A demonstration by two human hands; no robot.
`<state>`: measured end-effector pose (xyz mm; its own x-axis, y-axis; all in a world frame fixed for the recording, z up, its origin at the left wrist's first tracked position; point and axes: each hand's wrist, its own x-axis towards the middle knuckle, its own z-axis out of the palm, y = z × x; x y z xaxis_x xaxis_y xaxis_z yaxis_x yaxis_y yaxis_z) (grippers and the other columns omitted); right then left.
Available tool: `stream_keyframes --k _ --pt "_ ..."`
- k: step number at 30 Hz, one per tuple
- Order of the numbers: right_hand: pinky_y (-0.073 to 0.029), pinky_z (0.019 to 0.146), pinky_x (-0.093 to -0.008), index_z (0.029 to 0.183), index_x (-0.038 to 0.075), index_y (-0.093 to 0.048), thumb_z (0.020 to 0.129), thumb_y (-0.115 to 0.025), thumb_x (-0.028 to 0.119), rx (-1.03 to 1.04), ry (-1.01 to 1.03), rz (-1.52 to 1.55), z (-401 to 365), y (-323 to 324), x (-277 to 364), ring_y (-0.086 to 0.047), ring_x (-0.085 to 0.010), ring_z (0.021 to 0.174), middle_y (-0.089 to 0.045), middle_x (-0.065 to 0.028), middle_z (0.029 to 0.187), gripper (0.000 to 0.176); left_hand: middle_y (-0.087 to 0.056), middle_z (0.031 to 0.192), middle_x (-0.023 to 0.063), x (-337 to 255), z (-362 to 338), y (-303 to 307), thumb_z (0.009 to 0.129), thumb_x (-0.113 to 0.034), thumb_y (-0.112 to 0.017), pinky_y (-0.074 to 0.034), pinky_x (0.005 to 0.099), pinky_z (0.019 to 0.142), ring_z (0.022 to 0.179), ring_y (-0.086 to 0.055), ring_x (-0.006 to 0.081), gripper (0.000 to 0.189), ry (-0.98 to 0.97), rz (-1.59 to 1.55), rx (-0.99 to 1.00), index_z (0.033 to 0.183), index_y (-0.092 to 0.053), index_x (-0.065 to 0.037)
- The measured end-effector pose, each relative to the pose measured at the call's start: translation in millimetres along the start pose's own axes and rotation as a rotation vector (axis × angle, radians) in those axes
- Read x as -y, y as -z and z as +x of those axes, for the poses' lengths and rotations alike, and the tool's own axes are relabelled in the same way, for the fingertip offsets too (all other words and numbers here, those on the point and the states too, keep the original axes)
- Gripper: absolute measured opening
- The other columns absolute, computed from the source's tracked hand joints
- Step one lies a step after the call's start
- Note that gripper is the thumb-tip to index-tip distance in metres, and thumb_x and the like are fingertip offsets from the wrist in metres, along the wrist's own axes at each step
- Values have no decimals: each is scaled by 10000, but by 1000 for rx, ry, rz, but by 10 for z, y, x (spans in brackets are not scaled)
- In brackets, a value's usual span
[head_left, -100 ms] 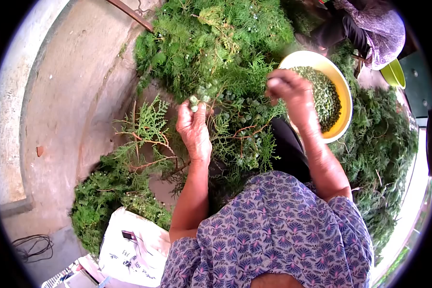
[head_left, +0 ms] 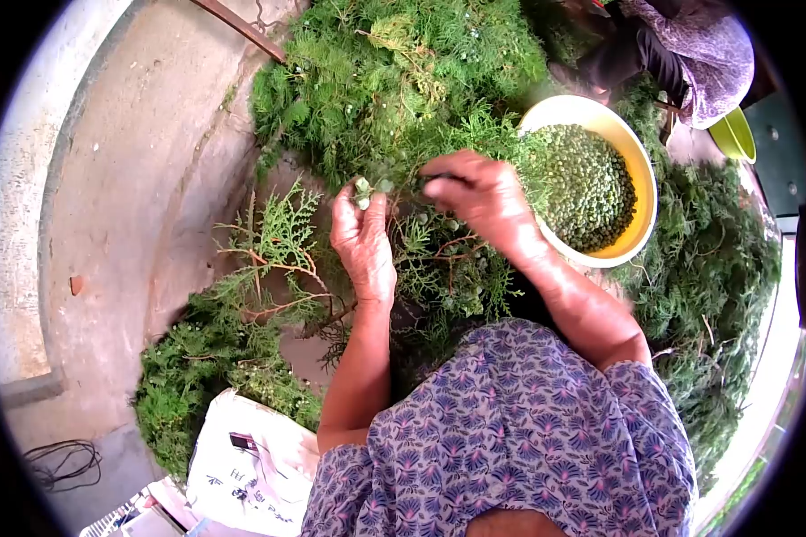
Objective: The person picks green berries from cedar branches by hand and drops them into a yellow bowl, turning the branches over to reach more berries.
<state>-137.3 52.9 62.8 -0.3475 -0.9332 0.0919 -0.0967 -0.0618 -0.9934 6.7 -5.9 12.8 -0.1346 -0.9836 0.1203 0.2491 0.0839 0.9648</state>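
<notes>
My left hand (head_left: 363, 246) pinches a sprig of pale green cones (head_left: 362, 194) between thumb and fingers, above the cut branches. To its right, my right hand (head_left: 488, 197) is closed, thumb against the curled fingers. Something dark shows at its fingertips, but I cannot make out what it is. Beside that hand stands a yellow basin (head_left: 643, 192) with a white rim, holding many small green cones (head_left: 591, 179). Leafy evergreen branches (head_left: 461, 259) bearing similar cones lie below both hands.
A large heap of evergreen branches (head_left: 403, 80) lies ahead, with more (head_left: 707, 268) on the right. Another person (head_left: 690, 63) sits at the upper right near a green tub (head_left: 734, 136). A white sack (head_left: 246, 470) lies lower left, and a black cable (head_left: 63, 464) on the floor.
My right hand has moved left, from the basin's edge to close beside my left hand. My left hand stays nearly in place with the sprig.
</notes>
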Motion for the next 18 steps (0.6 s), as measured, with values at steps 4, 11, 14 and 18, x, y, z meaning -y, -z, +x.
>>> stream_keyframes --k 4,11,14,18 --pt "-495 672 -332 932 -3 -628 706 -728 125 -58 116 -136 124 -273 -289 -623 -236 726 -632 -145 859 279 -625 976 61 -33 -23 -46 859 -8 -568 -444 207 744 856 -547 76 404 17 19 25 1240 -434 -8" --pt "-465 594 -301 885 -14 -613 767 -679 119 108 -76 -46 169 -256 -260 -570 -147 633 -598 -107 680 190 -617 1003 78 -107 -7 -93 855 -41 -580 -423 254 843 924 -543 116 373 19 -8 82 1210 -473 -2" --pt "-460 554 -278 886 -35 -594 794 -652 110 200 -114 -50 141 -172 -197 -550 -120 593 -596 -83 678 181 -617 1005 81 -128 -12 -86 837 2 -567 -422 252 841 911 -550 113 370 65 -111 134 1198 -486 -5" --pt "-403 453 -185 906 16 -590 860 -599 116 307 -343 546 61 40 -178 -533 -77 554 -583 -13 680 111 -616 961 77 -106 5 11 807 50 -537 -449 254 753 822 -574 126 362 158 -333 206 1166 -500 20"
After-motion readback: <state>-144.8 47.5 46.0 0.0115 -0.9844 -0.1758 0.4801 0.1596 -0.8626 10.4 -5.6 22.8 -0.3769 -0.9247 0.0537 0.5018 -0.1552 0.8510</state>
